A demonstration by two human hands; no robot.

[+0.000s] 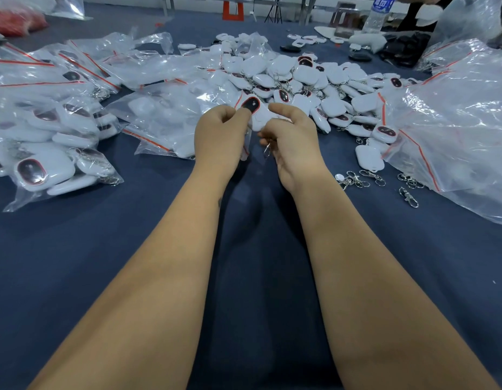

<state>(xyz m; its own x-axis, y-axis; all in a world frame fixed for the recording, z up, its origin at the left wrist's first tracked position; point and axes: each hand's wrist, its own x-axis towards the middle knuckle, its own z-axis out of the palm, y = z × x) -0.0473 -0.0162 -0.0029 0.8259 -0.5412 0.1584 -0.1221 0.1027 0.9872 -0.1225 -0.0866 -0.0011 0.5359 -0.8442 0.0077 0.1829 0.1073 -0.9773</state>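
While my left grip (218,130) curls round the fob (254,108), just in front of the pile (300,77), my right grip (292,136) pinches its ring (268,146). I judge the fob light, stiff and slick; I'd hold its white edges, not the glossy window.

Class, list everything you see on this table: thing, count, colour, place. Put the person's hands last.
held case: one, white with a dark red-rimmed window, between both hands
loose cases: many, white, heaped behind the hands
filled bags: several, clear with red strips, left
bag heap: many, clear with red strips, right
clips: several, silver, on the cloth right of the hands
bottle: one, clear with blue label, far right
cloth: one, dark blue, covers the table
left hand: pinches the held case
right hand: holds the held case's other side
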